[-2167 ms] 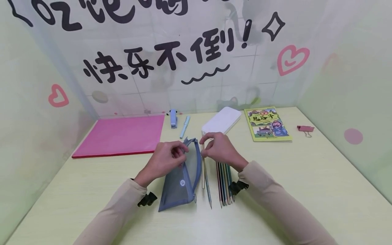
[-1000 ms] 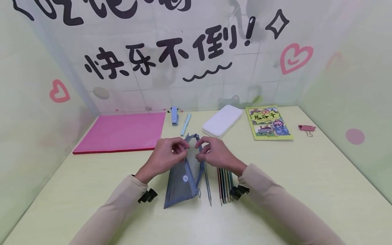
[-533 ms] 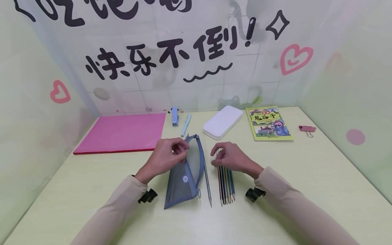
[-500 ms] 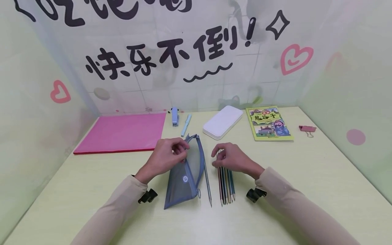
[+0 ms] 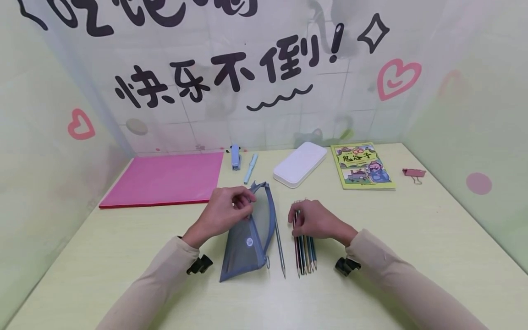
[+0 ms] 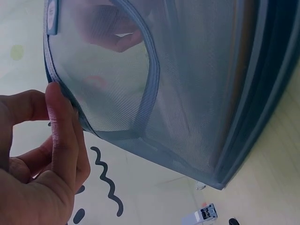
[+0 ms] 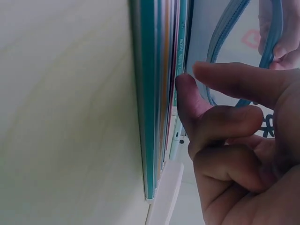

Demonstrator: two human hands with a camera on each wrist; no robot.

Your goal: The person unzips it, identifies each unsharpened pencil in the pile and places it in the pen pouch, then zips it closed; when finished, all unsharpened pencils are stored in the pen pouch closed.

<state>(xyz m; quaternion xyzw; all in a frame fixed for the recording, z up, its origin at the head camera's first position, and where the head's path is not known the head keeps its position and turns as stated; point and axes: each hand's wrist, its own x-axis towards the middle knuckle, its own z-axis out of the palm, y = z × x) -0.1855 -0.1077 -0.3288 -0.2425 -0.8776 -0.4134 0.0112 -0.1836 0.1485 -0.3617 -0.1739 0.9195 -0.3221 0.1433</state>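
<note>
My left hand (image 5: pixel 227 208) pinches the edge of a blue-grey mesh pencil case (image 5: pixel 243 252), holding its zipped mouth spread. Through the mesh in the left wrist view, a brownish pencil (image 6: pixel 238 70) shows inside. My right hand (image 5: pixel 315 220) hovers low over a row of several coloured pencils (image 5: pixel 304 256) on the table. In the right wrist view its fingertips (image 7: pixel 185 86) come close to a teal pencil (image 7: pixel 181 42); nothing shows between thumb and forefinger, and contact is unclear. One lone pencil (image 5: pixel 280 247) lies between the case and the row.
Along the back lie a pink folder (image 5: pixel 165 178), a blue stapler (image 5: pixel 235 157), a light-blue pen (image 5: pixel 250 168), a white box (image 5: pixel 300 165) and a yellow-green book (image 5: pixel 362 167). A pink binder clip (image 5: pixel 414 173) sits far right. Printed curtain walls (image 5: pixel 474 137) enclose the table.
My right hand held a golden pencil beside the case, then was at its mouth. It has since moved right and down to the pencil row, without that pencil. My left hand stays put.
</note>
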